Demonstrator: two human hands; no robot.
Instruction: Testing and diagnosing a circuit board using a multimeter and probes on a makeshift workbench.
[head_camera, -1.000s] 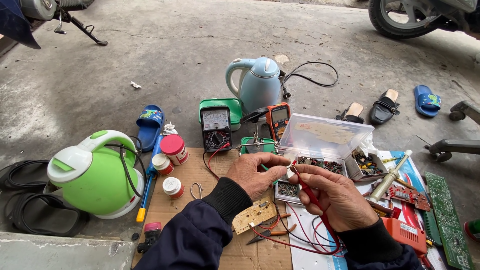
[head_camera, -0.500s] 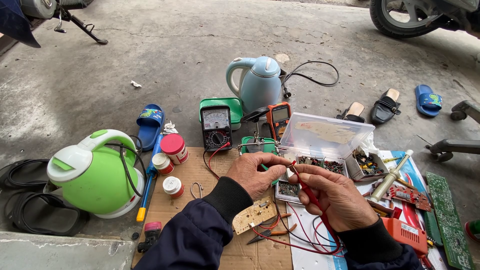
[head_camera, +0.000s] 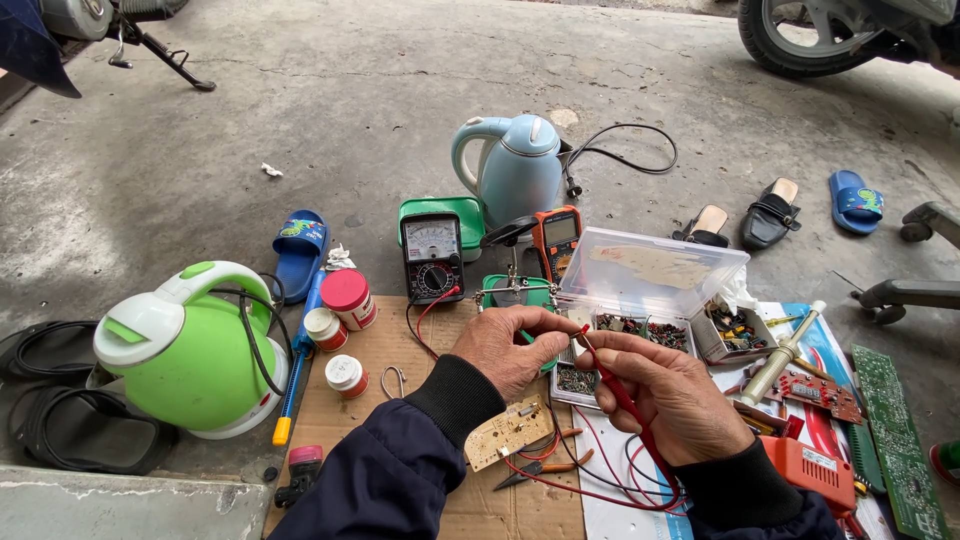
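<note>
My left hand (head_camera: 510, 345) pinches something tiny between thumb and fingertips above a parts tray; the item is too small to identify. My right hand (head_camera: 672, 395) grips a red test probe (head_camera: 612, 380), its tip pointing up toward my left fingertips. Red and black leads (head_camera: 600, 470) loop under my wrists. An analog multimeter (head_camera: 431, 256) stands upright beyond my hands, a red lead running to it. A tan circuit board (head_camera: 508, 433) lies on the cardboard (head_camera: 400, 345) under my left forearm.
A green kettle (head_camera: 190, 350) sits left, a blue kettle (head_camera: 518, 170) behind the meters, beside an orange digital meter (head_camera: 557, 240). A clear compartment box (head_camera: 655, 280) of components stands open. Small jars (head_camera: 345, 298), pliers (head_camera: 545, 468), green boards (head_camera: 895, 440), a red tool (head_camera: 810, 470) and sandals (head_camera: 300, 250) surround the work area.
Almost nothing differs; my hands stay together over the parts tray with only a slight shift of the fingers and probe.
</note>
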